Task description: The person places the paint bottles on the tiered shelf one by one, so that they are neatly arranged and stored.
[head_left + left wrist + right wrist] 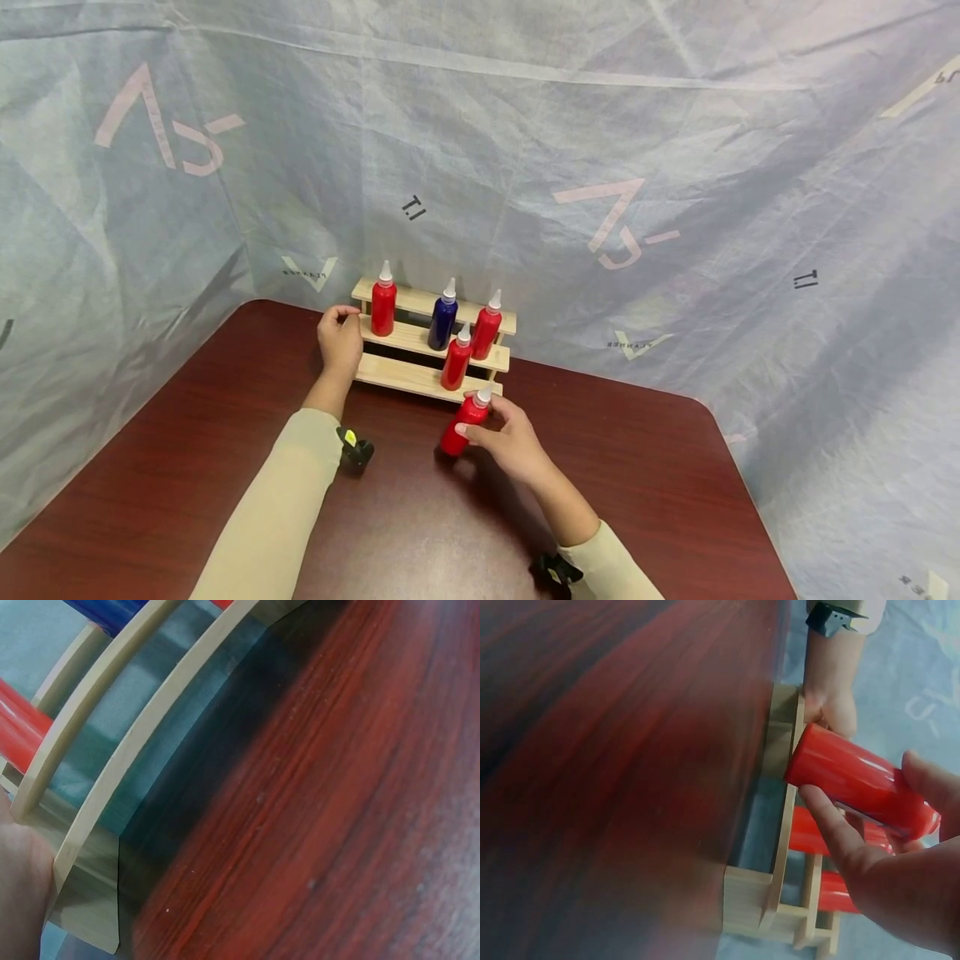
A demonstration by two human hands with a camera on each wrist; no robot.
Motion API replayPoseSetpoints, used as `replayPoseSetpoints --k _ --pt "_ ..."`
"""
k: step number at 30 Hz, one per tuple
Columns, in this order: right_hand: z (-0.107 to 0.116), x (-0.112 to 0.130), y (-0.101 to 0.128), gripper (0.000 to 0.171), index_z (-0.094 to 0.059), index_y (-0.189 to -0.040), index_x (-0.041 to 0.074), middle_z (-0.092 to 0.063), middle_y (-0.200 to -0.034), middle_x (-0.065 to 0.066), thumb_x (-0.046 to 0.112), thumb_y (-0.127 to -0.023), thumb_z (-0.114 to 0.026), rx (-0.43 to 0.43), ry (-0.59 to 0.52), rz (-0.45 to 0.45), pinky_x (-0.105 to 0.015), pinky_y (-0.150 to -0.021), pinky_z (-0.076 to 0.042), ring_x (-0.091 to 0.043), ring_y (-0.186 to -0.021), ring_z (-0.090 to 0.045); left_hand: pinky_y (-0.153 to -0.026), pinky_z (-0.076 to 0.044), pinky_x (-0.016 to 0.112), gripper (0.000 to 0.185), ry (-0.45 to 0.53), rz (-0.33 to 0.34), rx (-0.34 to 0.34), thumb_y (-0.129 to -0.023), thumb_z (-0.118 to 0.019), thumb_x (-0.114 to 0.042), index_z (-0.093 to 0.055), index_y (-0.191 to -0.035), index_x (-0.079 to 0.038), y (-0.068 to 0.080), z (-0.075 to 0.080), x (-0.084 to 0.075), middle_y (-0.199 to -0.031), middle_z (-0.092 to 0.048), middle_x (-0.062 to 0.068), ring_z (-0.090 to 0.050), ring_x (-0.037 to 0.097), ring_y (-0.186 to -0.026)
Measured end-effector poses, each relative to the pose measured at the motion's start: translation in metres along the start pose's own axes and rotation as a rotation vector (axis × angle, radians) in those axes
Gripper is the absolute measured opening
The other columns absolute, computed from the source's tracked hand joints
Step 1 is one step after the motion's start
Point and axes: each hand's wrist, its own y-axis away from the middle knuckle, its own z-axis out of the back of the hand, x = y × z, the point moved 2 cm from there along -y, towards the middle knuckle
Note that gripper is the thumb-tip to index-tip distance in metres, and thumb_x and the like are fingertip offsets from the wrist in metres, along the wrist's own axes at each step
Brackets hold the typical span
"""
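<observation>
My right hand point(513, 437) grips a red squeeze bottle point(455, 437) with a white pointed cap, tilted in front of the right end of a three-tier wooden rack point(397, 373). In the right wrist view, thumb and fingers wrap the cap end of this bottle point(847, 776), its base pointing away. At the rack's left end, my left hand point(341, 337) holds the side with bent fingers. A red bottle point(383, 310), a dark blue bottle point(442, 325) and another red bottle point(487, 333) stand on the middle tier. One more red bottle point(455, 367) stands on the lowest tier, toward the right.
The rack stands near the back edge of a dark red wooden table point(622, 467). Behind it hangs a grey printed cloth point(480, 167), which also runs along both sides. Black straps with small devices point(356, 450) sit at both wrists.
</observation>
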Motion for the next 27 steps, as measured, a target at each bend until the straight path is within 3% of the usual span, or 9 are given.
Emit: replayPoseSetpoints --k 3,9,12,15,22,27 --pt "-0.003 0.003 -0.003 0.054 -0.062 -0.143 0.002 -0.069 -0.128 -0.02 0.006 -0.092 -0.079 -0.022 0.026 0.014 -0.036 -0.083 -0.065 -0.018 -0.098 -0.068 -0.084 -0.042 0.023 0.015 0.001 0.002 -0.002 -0.098 -0.055 -0.002 -0.066 -0.102 0.007 0.0 0.0 0.0 -0.101 -0.057 -0.001 -0.05 0.011 -0.094" --pt "-0.014 0.006 -0.01 0.054 -0.058 -0.144 0.001 -0.07 -0.123 -0.023 0.003 -0.093 -0.076 -0.005 -0.08 0.008 -0.058 -0.088 -0.063 -0.018 -0.094 -0.074 -0.084 -0.04 0.023 0.014 0.001 -0.01 -0.005 -0.098 -0.055 0.0 -0.066 -0.101 0.007 0.0 0.0 0.0 -0.1 -0.057 -0.002 -0.05 0.011 -0.095" --pt "-0.02 0.007 -0.013 0.051 -0.059 -0.141 0.0 -0.07 -0.122 -0.024 0.002 -0.093 -0.077 -0.004 -0.106 0.009 -0.06 -0.086 -0.063 -0.016 -0.092 -0.075 -0.087 -0.04 0.022 0.015 0.0 -0.013 -0.003 -0.098 -0.055 0.0 -0.066 -0.103 0.009 0.0 0.0 0.0 -0.101 -0.057 0.0 -0.05 0.011 -0.097" --pt "-0.025 0.009 -0.016 0.051 -0.062 -0.139 0.003 -0.071 -0.123 -0.023 0.004 -0.091 -0.079 -0.011 -0.082 0.014 -0.056 -0.084 -0.064 -0.017 -0.091 -0.074 -0.089 -0.04 0.022 0.017 -0.003 -0.013 -0.004 -0.098 -0.055 0.0 -0.066 -0.104 0.01 -0.001 0.0 0.001 -0.102 -0.057 0.001 -0.05 0.011 -0.099" --pt "-0.037 0.014 -0.023 0.051 -0.066 -0.137 0.009 -0.074 -0.124 -0.016 0.014 -0.089 -0.085 -0.025 0.089 0.092 -0.029 -0.086 -0.062 -0.031 -0.107 -0.074 -0.088 -0.039 0.022 0.017 -0.008 -0.016 -0.003 -0.098 -0.055 -0.001 -0.067 -0.103 0.011 -0.001 0.001 0.001 -0.101 -0.058 0.001 -0.05 0.011 -0.098" --pt "-0.046 0.022 -0.029 0.048 -0.066 -0.135 0.012 -0.072 -0.125 -0.015 0.016 -0.091 -0.084 -0.031 0.09 0.11 -0.03 -0.083 -0.063 -0.029 -0.105 -0.075 -0.088 -0.039 0.022 0.017 0.01 -0.015 -0.002 -0.098 -0.055 0.0 -0.066 -0.104 0.011 0.002 0.001 -0.002 -0.101 -0.058 0.001 -0.05 0.011 -0.098"
